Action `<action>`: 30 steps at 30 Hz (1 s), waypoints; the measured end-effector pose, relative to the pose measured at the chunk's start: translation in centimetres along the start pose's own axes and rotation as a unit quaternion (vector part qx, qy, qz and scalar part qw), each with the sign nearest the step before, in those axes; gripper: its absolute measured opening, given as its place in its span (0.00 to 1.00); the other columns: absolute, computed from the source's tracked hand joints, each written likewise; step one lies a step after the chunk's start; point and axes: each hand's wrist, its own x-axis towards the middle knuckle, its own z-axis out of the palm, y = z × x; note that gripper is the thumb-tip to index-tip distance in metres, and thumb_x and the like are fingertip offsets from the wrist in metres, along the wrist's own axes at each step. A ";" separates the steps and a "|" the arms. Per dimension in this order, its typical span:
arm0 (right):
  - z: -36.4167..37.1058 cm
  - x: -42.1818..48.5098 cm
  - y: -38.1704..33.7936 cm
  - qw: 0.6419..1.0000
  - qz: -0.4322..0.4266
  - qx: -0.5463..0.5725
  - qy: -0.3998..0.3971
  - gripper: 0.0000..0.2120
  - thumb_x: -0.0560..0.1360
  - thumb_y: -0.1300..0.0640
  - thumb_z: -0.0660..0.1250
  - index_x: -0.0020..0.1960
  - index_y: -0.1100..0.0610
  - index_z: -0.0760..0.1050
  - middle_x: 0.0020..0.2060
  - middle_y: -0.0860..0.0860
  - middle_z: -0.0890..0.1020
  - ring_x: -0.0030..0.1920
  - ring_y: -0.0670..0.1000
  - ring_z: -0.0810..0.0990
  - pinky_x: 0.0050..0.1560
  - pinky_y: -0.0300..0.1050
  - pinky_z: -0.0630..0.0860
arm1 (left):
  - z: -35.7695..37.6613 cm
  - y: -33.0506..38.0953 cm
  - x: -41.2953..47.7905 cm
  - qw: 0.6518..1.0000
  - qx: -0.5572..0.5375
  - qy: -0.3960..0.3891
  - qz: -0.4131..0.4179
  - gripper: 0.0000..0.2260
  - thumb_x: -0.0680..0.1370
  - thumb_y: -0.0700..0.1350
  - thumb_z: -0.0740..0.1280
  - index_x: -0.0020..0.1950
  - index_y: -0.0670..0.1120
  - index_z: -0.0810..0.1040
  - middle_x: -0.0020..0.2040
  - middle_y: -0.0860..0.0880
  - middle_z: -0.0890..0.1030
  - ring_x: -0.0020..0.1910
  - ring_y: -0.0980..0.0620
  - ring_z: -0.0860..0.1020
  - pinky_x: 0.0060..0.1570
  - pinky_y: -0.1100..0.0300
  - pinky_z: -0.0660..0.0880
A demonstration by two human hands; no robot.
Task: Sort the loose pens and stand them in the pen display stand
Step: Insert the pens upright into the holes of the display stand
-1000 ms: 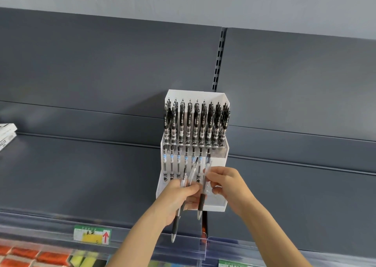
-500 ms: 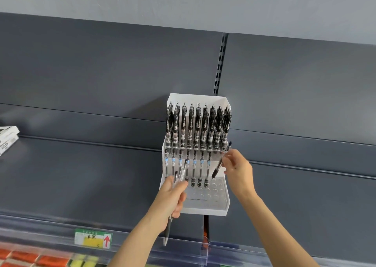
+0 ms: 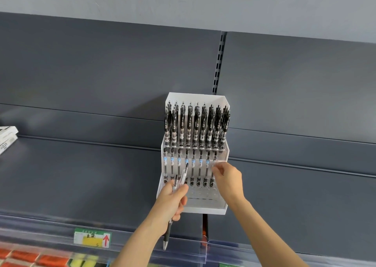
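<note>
Dark grey shop shelf (image 3: 81, 175), grey back panel (image 3: 101, 63) behind it. White pen display stand (image 3: 205, 209) sits on the shelf against the panel.

Change since half a second ago: the single pen (image 3: 214, 159) was tilted off the stand's right side; now it is upright at the right end of the front row (image 3: 179, 161). The right hand (image 3: 227, 179) has dropped lower and come in towards the stand. The left hand (image 3: 173, 201) is in much the same place.

Right fingertips (image 3: 216, 168): thumb and forefinger pressed together on that pen's barrel, pinching it about halfway down; the other fingers are curled behind.

Left fingers (image 3: 182, 187): curled round the loose pens (image 3: 183, 177), thumb laid across the clear barrels. Count unclear, at least two. Upper ends fan out in front of the stand's front row; one black-gripped pen hangs below the palm, tip down.

Back rows (image 3: 195, 124) are packed with black-clipped pens. Nearest holes in the stand's base are unfilled.

Further out: white boxes (image 3: 7, 136) at the shelf's far left, and a green and yellow price label (image 3: 92, 240) on the clear edge strip (image 3: 61, 234).
</note>
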 end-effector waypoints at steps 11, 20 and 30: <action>0.8 -0.2 0.7 0.999 0.018 -0.039 0.009 0.06 0.77 0.62 0.60 0.50 0.60 0.74 0.40 0.51 0.79 0.40 0.52 0.78 0.41 0.46 0.75 | 0.0 0.5 -0.6 1.000 -0.015 -0.001 0.006 0.07 0.80 0.44 0.62 0.54 0.43 0.68 0.29 0.49 0.74 0.21 0.56 0.61 0.21 0.65 0.57; 0.6 -0.4 0.9 0.999 0.012 -0.042 0.022 0.09 0.77 0.61 0.62 0.55 0.62 0.77 0.51 0.53 0.77 0.46 0.49 0.73 0.46 0.39 0.68 | 0.7 1.1 -1.1 0.999 -0.022 0.002 0.028 0.04 0.79 0.42 0.62 0.47 0.42 0.69 0.29 0.48 0.74 0.22 0.54 0.64 0.21 0.64 0.62; -1.5 -4.0 -3.6 0.973 0.041 0.175 -0.146 0.14 0.76 0.56 0.65 0.39 0.65 0.77 0.30 0.52 0.73 0.33 0.48 0.70 0.38 0.39 0.67 | 2.3 2.0 -1.6 0.997 -0.012 -0.060 0.052 0.05 0.80 0.42 0.61 0.46 0.41 0.72 0.30 0.47 0.78 0.22 0.54 0.67 0.23 0.62 0.64</action>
